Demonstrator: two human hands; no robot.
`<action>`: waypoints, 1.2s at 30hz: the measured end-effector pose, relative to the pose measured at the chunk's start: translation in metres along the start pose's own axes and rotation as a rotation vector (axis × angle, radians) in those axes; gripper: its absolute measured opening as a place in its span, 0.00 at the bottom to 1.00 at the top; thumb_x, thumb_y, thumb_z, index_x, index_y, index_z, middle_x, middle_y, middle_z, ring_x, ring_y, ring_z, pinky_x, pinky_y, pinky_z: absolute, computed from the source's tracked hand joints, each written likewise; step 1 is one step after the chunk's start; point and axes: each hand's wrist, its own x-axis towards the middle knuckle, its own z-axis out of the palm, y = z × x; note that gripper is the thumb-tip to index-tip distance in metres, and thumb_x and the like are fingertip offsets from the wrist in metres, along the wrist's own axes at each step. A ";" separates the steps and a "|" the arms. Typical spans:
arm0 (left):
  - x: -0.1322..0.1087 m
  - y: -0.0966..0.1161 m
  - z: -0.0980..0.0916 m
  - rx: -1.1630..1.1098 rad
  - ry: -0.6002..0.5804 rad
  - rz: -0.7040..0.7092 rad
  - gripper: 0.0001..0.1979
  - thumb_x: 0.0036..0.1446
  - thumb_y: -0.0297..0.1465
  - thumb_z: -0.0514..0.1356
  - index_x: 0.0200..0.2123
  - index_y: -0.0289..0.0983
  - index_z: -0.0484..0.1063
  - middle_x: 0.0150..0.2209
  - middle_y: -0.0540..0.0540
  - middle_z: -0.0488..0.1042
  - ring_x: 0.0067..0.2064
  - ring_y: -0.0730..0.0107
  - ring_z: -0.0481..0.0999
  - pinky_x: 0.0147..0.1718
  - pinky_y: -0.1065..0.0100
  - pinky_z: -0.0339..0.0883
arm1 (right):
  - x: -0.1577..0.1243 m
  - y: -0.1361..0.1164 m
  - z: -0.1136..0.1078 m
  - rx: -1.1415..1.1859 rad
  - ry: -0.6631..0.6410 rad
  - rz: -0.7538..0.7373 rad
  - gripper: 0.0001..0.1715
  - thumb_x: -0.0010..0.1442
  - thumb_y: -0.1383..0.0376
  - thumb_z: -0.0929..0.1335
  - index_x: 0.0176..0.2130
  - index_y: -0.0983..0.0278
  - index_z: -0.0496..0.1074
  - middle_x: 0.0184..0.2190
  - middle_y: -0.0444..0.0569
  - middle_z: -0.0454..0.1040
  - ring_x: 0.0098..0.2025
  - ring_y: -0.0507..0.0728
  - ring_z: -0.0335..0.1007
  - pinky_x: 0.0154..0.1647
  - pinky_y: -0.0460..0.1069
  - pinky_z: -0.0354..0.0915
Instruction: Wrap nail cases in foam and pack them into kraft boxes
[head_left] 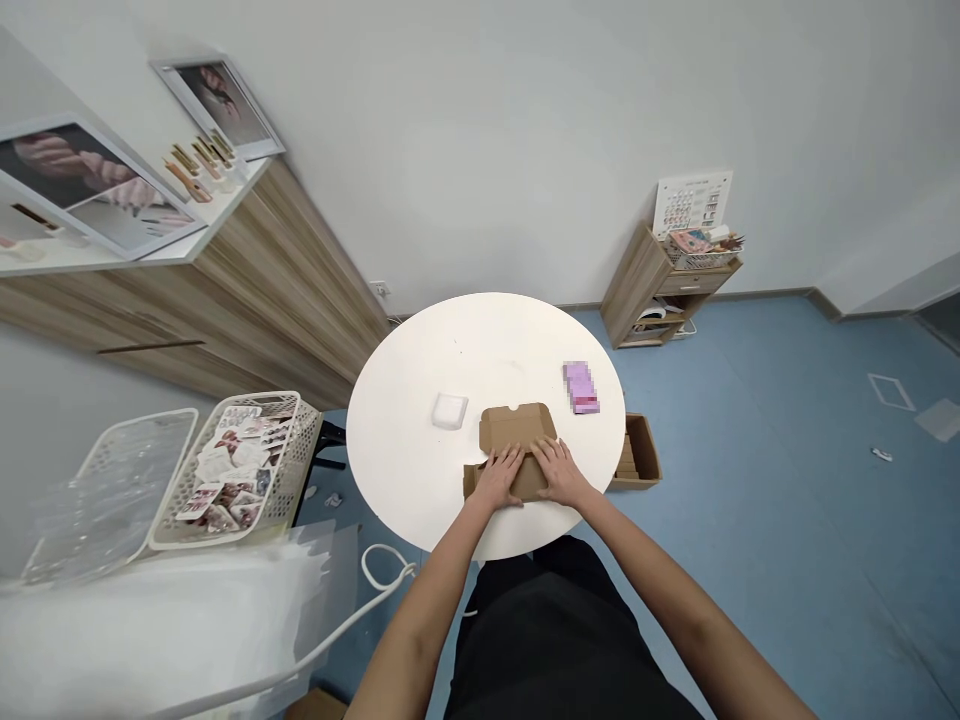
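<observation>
A brown cardboard box (517, 425), partly folded, lies on the white round table (405, 380) in front of me, its notched lid flap pointing away. My left hand (500, 478) rests with fingers spread on the left part of the box, near a side flap. On the right part, my right hand (559, 472) presses with its fingers stretched toward the fold. Both hands touch the cardboard, and neither grips anything. A small white square packet (449, 411) sits to the left of the box. To the right lies a purple, pixelated rectangular item (581, 387).
An open carton (641, 455) with cardboard inside stands on the floor right of the table. At left are a white basket of packets (300, 470), a clear plastic bin (120, 480) and a white cable (330, 640). A small wooden cabinet (626, 285) stands by the wall.
</observation>
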 end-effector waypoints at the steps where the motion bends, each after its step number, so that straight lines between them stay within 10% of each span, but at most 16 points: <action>1: 0.002 0.000 -0.002 -0.003 -0.005 0.016 0.63 0.39 0.42 0.72 0.70 0.41 0.34 0.70 0.35 0.44 0.70 0.46 0.42 0.65 0.41 0.36 | 0.002 0.000 0.002 -0.026 -0.056 -0.036 0.61 0.47 0.49 0.73 0.68 0.65 0.45 0.68 0.61 0.49 0.69 0.70 0.39 0.67 0.65 0.37; 7: -0.018 -0.001 -0.012 -0.111 0.139 -0.043 0.50 0.49 0.41 0.67 0.68 0.44 0.42 0.70 0.40 0.48 0.70 0.51 0.44 0.66 0.45 0.35 | 0.012 0.000 0.013 -0.072 -0.236 0.040 0.70 0.44 0.48 0.76 0.70 0.63 0.38 0.71 0.60 0.42 0.71 0.70 0.33 0.67 0.68 0.27; 12: -0.057 -0.025 -0.012 -0.346 0.496 -0.531 0.32 0.58 0.31 0.57 0.65 0.40 0.54 0.67 0.40 0.56 0.68 0.57 0.55 0.65 0.52 0.50 | 0.013 0.000 0.013 -0.068 -0.259 0.061 0.72 0.44 0.48 0.76 0.70 0.60 0.33 0.71 0.57 0.39 0.72 0.70 0.28 0.67 0.69 0.26; 17: -0.060 -0.041 -0.009 -0.765 0.391 -0.822 0.26 0.59 0.29 0.55 0.61 0.36 0.62 0.55 0.39 0.73 0.53 0.62 0.75 0.52 0.62 0.69 | 0.015 -0.001 0.012 -0.064 -0.285 0.058 0.71 0.45 0.49 0.75 0.70 0.60 0.33 0.71 0.56 0.37 0.72 0.69 0.27 0.67 0.68 0.24; 23: -0.051 -0.033 -0.008 -0.805 0.348 -0.807 0.27 0.53 0.24 0.58 0.57 0.40 0.68 0.51 0.44 0.76 0.52 0.61 0.76 0.48 0.63 0.71 | 0.017 -0.001 0.015 -0.058 -0.287 0.065 0.73 0.43 0.49 0.76 0.70 0.60 0.33 0.71 0.57 0.38 0.72 0.68 0.27 0.67 0.69 0.24; 29: -0.059 -0.040 -0.010 -0.761 0.198 -0.486 0.58 0.39 0.23 0.66 0.70 0.40 0.37 0.60 0.38 0.65 0.58 0.55 0.69 0.53 0.59 0.68 | 0.016 0.000 0.015 -0.065 -0.280 0.059 0.71 0.44 0.48 0.76 0.70 0.59 0.35 0.71 0.57 0.38 0.72 0.69 0.26 0.67 0.69 0.26; 36: -0.058 -0.038 -0.007 -0.548 0.188 -0.465 0.38 0.38 0.21 0.65 0.56 0.44 0.64 0.57 0.42 0.61 0.57 0.55 0.69 0.55 0.56 0.67 | 0.017 0.000 0.017 -0.056 -0.265 0.057 0.71 0.44 0.47 0.76 0.70 0.59 0.36 0.71 0.57 0.39 0.72 0.69 0.26 0.67 0.69 0.27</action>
